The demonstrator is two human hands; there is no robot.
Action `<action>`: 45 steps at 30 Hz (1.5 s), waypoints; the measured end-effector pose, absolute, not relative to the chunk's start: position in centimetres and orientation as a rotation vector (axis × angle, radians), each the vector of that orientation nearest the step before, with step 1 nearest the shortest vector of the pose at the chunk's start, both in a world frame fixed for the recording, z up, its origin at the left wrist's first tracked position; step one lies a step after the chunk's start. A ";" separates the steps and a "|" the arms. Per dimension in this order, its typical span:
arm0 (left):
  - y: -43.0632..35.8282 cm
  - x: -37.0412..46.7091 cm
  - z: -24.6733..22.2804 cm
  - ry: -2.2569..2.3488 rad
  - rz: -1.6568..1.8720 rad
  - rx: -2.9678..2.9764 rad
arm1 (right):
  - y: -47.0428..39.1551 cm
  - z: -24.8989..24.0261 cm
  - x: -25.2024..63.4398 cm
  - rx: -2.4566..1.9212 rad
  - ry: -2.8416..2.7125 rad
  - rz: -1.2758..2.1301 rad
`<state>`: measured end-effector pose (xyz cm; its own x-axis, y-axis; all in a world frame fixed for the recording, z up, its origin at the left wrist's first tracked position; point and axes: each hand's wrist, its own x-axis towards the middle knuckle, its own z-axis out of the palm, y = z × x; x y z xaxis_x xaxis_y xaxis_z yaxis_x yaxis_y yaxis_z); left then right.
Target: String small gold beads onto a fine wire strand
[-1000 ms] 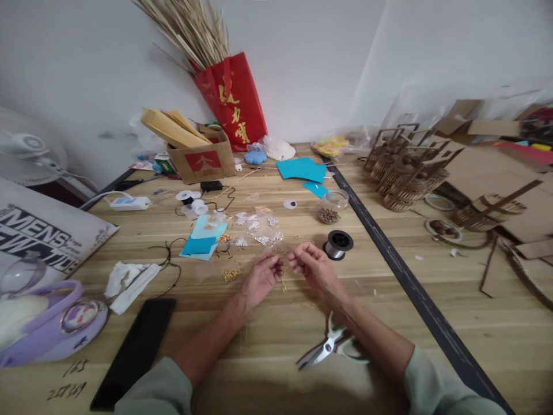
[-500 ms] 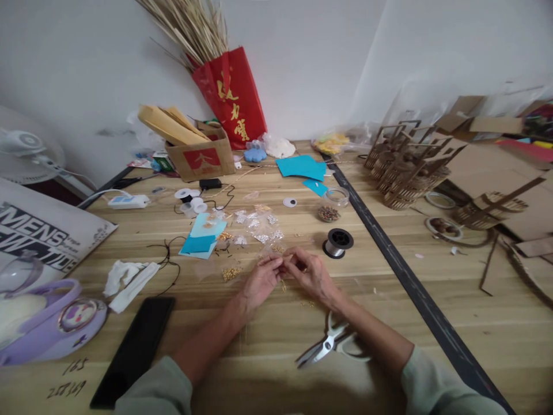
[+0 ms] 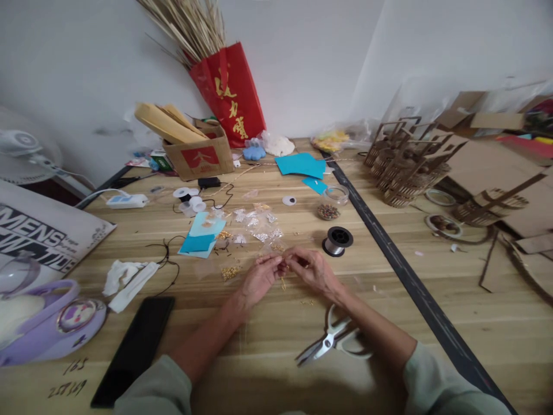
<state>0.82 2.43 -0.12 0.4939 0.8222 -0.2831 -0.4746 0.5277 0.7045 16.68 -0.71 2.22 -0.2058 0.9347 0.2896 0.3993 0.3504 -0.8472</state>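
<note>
My left hand [image 3: 264, 274] and my right hand [image 3: 310, 270] meet over the middle of the table, thumbs and fingertips pinched together. What sits between the fingertips is too small to make out; a dark reddish speck shows there. Just below the fingers is a thin gold piece [image 3: 283, 283]; whether it hangs from them or lies on the wood I cannot tell. A heap of gold beads [image 3: 230, 273] lies left of my left hand, and a few gold bits [image 3: 307, 302] lie below my right. Scissors [image 3: 326, 344] rest with blades apart beside my right forearm.
Beyond my right hand stands a black spool of clear line [image 3: 338, 241], with a dish of brown beads [image 3: 329, 212] behind it. Small plastic bags [image 3: 261, 225] and blue sheets [image 3: 200, 239] lie ahead. A black phone [image 3: 133, 351] is at left, small woven baskets [image 3: 397, 173] at right.
Both hands stay together in nearly the same place. The fingertips have shifted slightly, and the dark reddish speck between them shows more now.
</note>
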 end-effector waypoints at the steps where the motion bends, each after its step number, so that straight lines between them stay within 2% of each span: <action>1: 2.4 0.8 -0.1 0.662 0.842 0.593 | -0.7 2.2 16.7 -1.177 -1.763 0.825; 7: 2.5 0.7 0.1 0.670 0.813 0.588 | -0.5 2.1 16.9 -1.164 -1.720 0.911; 16: 2.6 0.8 -0.1 0.744 0.804 0.654 | -0.5 2.0 17.3 -1.156 -1.894 0.771; 27: 2.7 0.6 -0.2 0.772 0.815 0.810 | -0.6 1.5 17.2 -1.353 -2.177 0.320; 38: 2.9 0.2 -0.4 0.813 0.825 1.097 | -0.9 1.8 17.0 -1.384 -2.333 0.115; 41: 3.0 0.1 -0.4 0.786 0.808 1.099 | -1.0 2.1 17.2 -1.346 -2.319 0.169; 45: 3.1 0.1 -0.1 0.790 0.739 1.018 | -0.9 2.7 17.5 -1.278 -2.246 0.402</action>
